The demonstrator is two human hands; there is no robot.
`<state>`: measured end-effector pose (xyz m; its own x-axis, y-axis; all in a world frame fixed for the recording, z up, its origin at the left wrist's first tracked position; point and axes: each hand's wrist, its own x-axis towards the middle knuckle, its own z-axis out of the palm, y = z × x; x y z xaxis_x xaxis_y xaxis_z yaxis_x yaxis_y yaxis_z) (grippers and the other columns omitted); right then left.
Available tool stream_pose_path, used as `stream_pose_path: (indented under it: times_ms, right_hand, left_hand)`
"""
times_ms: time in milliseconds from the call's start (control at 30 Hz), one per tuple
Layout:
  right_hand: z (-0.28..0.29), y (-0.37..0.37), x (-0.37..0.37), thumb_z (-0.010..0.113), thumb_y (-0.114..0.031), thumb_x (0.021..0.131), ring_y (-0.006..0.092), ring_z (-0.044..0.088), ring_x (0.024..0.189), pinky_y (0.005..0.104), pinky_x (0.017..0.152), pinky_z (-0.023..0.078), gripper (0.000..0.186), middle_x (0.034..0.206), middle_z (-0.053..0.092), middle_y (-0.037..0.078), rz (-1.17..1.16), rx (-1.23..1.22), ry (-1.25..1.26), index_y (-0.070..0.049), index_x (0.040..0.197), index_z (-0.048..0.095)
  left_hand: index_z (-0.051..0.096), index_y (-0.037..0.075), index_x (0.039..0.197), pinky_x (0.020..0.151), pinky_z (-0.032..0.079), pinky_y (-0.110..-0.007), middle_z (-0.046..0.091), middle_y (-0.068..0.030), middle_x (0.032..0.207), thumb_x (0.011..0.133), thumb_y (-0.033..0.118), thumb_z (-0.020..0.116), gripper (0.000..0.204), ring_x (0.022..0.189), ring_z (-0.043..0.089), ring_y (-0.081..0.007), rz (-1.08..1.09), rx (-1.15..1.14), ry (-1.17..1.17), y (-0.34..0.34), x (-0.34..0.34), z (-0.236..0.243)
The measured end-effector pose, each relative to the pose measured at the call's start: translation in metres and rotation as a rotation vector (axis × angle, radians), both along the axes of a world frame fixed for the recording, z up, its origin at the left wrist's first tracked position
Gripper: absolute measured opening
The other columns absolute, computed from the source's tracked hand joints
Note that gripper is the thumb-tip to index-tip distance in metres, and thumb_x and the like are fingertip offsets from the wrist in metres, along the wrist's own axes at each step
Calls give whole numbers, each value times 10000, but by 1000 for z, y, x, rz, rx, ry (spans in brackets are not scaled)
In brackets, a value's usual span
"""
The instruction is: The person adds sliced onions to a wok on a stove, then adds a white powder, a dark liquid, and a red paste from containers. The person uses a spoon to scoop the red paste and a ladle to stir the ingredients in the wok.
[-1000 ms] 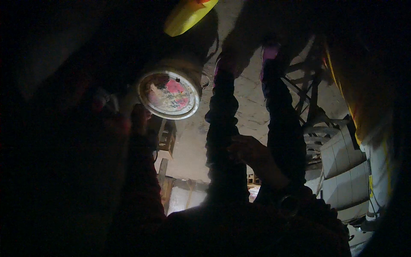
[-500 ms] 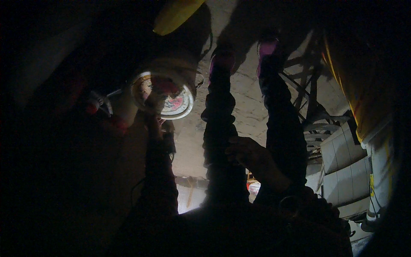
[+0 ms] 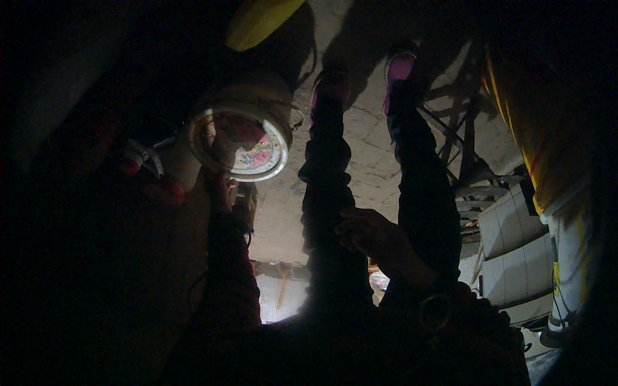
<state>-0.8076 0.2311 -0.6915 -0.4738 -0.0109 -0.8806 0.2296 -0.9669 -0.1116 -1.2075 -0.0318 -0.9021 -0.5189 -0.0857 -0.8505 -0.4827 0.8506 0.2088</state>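
Observation:
My left hand (image 3: 222, 183) is at the near edge of a pale bucket (image 3: 280, 164) with a worn pink-and-white round top; its fingers look curled, though what they grip is too dark to make out. My right hand (image 3: 370, 233) hovers over or beside my dark-clad left leg (image 3: 331, 161), fingers loosely bent and apart, with nothing visible in them. Both my feet wear purplish-pink shoes (image 3: 400, 64). Small red objects (image 3: 132, 164) lie in shadow left of the bucket.
A yellow object (image 3: 257, 22) sits at the top. Dark metal framework (image 3: 467, 154) stands right of my legs. Beside it are yellow hanging material (image 3: 537, 174), pale panels (image 3: 515, 257) and a white post (image 3: 566, 270). The paved floor (image 3: 360, 148) stretches between, heavily shadowed.
My left arm has moved right, under the bucket's near side, and a shadow now covers part of its top. My right hand has lowered slightly. The view has shifted and looks dimmer.

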Motion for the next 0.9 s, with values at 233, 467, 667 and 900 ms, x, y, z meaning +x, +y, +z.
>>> stream_pose_path:
  times_ms: [233, 467, 667, 900]
  right_hand:
    - [-2, -2, 1, 511, -148, 921, 216, 587, 1016, 330, 873, 486, 393, 1133, 571, 134, 116, 96, 50, -38, 1286, 412]
    - [1, 4, -4, 500, -145, 924, 209, 600, 1004, 338, 876, 490, 384, 1137, 575, 130, 260, 132, 26, -41, 1284, 417]
    - [-6, -2, -1, 516, -156, 922, 238, 558, 1075, 350, 911, 470, 375, 1206, 533, 132, 195, 108, 14, -69, 1278, 437]
    - [-3, -12, 2, 514, -120, 914, 227, 569, 1051, 347, 912, 464, 375, 1201, 536, 136, 294, 195, 31, -46, 1273, 432]
  left_hand:
    - [432, 61, 1248, 714, 516, -340, 590, -114, 1041, 828, 209, 605, 478, 878, 594, -215, -25, -9, -26, -3, 0, 6]
    - [450, 47, 1230, 720, 510, -328, 593, -112, 1047, 831, 211, 603, 458, 879, 592, -202, -59, -29, -46, -4, -1, 19]
    - [465, 35, 1215, 725, 504, -317, 596, -110, 1051, 833, 212, 601, 443, 880, 590, -191, -118, -43, -38, -1, -4, 32]
    - [483, 21, 1198, 730, 497, -305, 600, -108, 1057, 836, 214, 599, 426, 882, 588, -178, -340, -17, 102, 33, 5, 97]
